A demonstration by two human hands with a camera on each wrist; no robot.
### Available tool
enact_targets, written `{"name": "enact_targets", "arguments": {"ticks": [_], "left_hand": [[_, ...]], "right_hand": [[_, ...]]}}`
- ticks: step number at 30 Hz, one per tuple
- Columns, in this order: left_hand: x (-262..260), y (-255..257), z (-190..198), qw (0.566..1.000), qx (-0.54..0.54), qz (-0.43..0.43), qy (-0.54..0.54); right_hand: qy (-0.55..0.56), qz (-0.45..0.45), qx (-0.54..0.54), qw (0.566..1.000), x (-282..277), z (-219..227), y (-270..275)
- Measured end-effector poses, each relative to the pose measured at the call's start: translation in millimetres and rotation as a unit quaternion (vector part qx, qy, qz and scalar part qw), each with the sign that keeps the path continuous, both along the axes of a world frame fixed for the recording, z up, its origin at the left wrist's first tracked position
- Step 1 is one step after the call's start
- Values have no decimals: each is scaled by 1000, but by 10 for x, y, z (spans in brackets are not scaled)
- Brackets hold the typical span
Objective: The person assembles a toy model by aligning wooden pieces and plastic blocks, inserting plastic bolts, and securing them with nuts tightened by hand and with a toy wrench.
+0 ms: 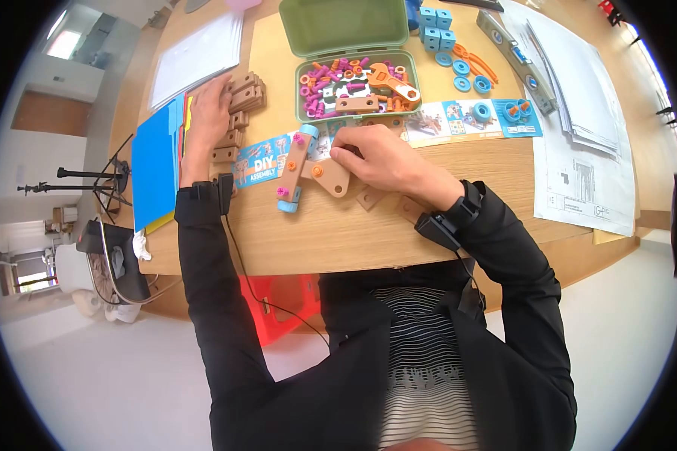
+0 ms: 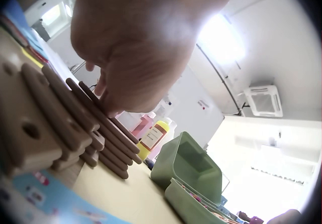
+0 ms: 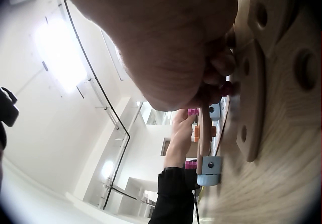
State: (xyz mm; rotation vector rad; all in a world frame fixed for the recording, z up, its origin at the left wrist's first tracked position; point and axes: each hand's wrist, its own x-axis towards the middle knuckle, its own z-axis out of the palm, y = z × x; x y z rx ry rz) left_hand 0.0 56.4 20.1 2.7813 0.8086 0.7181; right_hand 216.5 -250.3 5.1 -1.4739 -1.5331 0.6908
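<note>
My right hand (image 1: pixel 391 158) pinches the corner of a brown rounded triangular plate (image 1: pixel 331 180). An orange bolt (image 1: pixel 317 171) joins this plate to a brown strip (image 1: pixel 292 169) with light-blue blocks at its ends and magenta bolts through it. In the right wrist view the joined piece (image 3: pixel 202 138) stands edge-on beyond the fingers. My left hand (image 1: pixel 209 116) is over the rows of brown strips (image 1: pixel 247 94) at the left. In the left wrist view its fingertips (image 2: pixel 109 106) are right at the upper edges of the upright strips (image 2: pixel 113 141); the thumb is hidden.
A green box (image 1: pixel 357 120) of magenta, orange and white parts stands open at the back. Right of it are light-blue blocks (image 1: pixel 436 34), wheels and orange pliers (image 1: pixel 478 64). A printed sheet (image 1: pixel 263 165) lies beneath. A level (image 1: pixel 515 60) and papers (image 1: pixel 579 150) are at right, folders (image 1: pixel 156 161) at left.
</note>
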Motion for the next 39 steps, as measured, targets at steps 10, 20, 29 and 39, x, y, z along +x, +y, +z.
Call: {"name": "enact_targets", "arguments": {"ticks": [10,20,29,39], "left_hand": [[25,74,-36,999,-38,29,6],[-31,-183,201,978,-115,117,-129],[-102,-1245,380,934,-293,81,-187],[12,-2152,394,874,-437,0,-214]], "right_hand": [[-4,-2,11,1000,-5,-31,8],[-7,-9,18,1000,-23,-39,-4],[-67,2,42,997,-30,-61,-41],[55,23,21,998,66,166,-145]]}}
